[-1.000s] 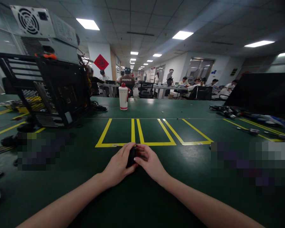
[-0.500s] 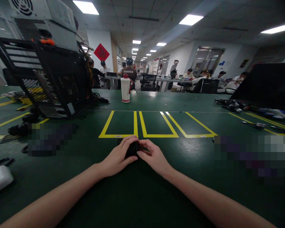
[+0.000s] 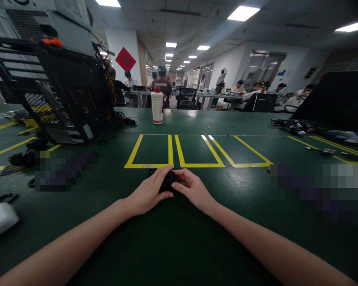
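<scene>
A small black object (image 3: 167, 183) rests on the green table between my hands, its kind hard to make out against the dark surface. My left hand (image 3: 150, 187) is wrapped over its left side, fingers across the top and thumb along the near edge. From the right, my right hand (image 3: 192, 187) grips the object's right end with thumb and bent fingers. Much of the object is hidden under the fingers. Just beyond the hands lie yellow tape outlines (image 3: 201, 165) on the table (image 3: 179, 246).
An open computer case (image 3: 74, 99) stands at the far left, a white bottle (image 3: 157, 107) at the back. A white object (image 3: 1, 220) lies at the left edge. Tools and cables (image 3: 298, 126) lie at right below a dark panel (image 3: 340, 99). Several people sit at tables beyond.
The whole view has shifted slightly, with the scene sitting a little higher in the picture. Both hands keep nearly the same hold on the black object.
</scene>
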The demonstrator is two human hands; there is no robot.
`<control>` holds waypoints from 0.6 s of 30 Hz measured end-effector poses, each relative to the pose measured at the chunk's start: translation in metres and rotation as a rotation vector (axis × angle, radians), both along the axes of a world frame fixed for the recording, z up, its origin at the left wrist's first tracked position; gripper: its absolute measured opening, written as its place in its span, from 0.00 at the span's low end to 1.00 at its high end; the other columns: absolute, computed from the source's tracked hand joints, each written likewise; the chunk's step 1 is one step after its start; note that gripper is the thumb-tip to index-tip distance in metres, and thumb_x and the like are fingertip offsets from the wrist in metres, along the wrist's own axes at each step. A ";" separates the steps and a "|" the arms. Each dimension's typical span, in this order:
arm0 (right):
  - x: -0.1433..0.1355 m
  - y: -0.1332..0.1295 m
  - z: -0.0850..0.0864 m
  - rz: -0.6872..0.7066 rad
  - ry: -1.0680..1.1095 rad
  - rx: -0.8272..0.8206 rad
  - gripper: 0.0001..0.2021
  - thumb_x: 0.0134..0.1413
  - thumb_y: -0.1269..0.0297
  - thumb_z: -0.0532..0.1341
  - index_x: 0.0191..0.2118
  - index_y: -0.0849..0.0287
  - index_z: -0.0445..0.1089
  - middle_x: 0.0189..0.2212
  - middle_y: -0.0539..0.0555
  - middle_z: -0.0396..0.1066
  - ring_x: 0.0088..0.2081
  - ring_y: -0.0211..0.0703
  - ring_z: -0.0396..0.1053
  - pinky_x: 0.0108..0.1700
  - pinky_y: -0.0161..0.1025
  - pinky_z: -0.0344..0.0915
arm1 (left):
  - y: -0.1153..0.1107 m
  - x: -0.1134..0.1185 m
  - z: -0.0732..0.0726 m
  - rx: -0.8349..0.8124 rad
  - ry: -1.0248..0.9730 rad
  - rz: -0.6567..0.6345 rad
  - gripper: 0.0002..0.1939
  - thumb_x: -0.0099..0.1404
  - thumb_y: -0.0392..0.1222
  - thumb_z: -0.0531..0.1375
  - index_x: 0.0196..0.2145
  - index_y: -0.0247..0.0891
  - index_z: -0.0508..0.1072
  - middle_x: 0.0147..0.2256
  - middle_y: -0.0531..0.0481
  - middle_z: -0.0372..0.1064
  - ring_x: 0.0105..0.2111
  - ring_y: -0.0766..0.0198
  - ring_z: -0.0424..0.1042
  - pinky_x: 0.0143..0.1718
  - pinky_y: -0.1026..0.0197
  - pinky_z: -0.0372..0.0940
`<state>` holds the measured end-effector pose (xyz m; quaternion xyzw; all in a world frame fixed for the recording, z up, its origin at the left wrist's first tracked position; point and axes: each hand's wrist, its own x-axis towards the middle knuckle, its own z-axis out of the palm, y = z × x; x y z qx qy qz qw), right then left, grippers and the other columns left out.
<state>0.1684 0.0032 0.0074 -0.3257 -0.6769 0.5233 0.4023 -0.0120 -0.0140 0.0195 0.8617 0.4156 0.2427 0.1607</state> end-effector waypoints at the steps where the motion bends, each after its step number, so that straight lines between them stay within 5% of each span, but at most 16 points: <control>1: 0.000 -0.001 0.000 -0.010 0.003 0.019 0.14 0.46 0.70 0.59 0.43 0.56 0.63 0.42 0.52 0.64 0.47 0.40 0.63 0.51 0.44 0.61 | 0.001 0.000 -0.001 0.013 0.015 -0.004 0.34 0.60 0.44 0.56 0.58 0.44 0.40 0.56 0.44 0.47 0.53 0.56 0.55 0.52 0.50 0.56; 7: -0.001 -0.005 -0.002 -0.034 -0.019 0.082 0.14 0.45 0.71 0.60 0.41 0.55 0.63 0.41 0.51 0.62 0.46 0.40 0.63 0.50 0.42 0.63 | 0.004 -0.001 -0.009 0.121 0.085 -0.008 0.38 0.58 0.49 0.57 0.58 0.42 0.39 0.57 0.43 0.46 0.55 0.55 0.52 0.53 0.50 0.52; 14: -0.001 -0.005 0.000 -0.024 -0.008 0.067 0.12 0.49 0.65 0.58 0.42 0.56 0.63 0.40 0.52 0.64 0.44 0.39 0.64 0.48 0.41 0.63 | 0.001 0.003 -0.010 0.250 0.236 0.140 0.37 0.58 0.54 0.55 0.58 0.41 0.42 0.54 0.44 0.53 0.47 0.49 0.58 0.46 0.45 0.56; 18: -0.004 0.000 -0.002 -0.039 0.029 0.062 0.07 0.50 0.64 0.56 0.38 0.57 0.63 0.38 0.50 0.65 0.42 0.39 0.65 0.47 0.41 0.63 | 0.002 0.005 -0.011 0.335 0.254 0.155 0.36 0.57 0.55 0.55 0.57 0.39 0.44 0.54 0.43 0.53 0.54 0.46 0.49 0.52 0.42 0.46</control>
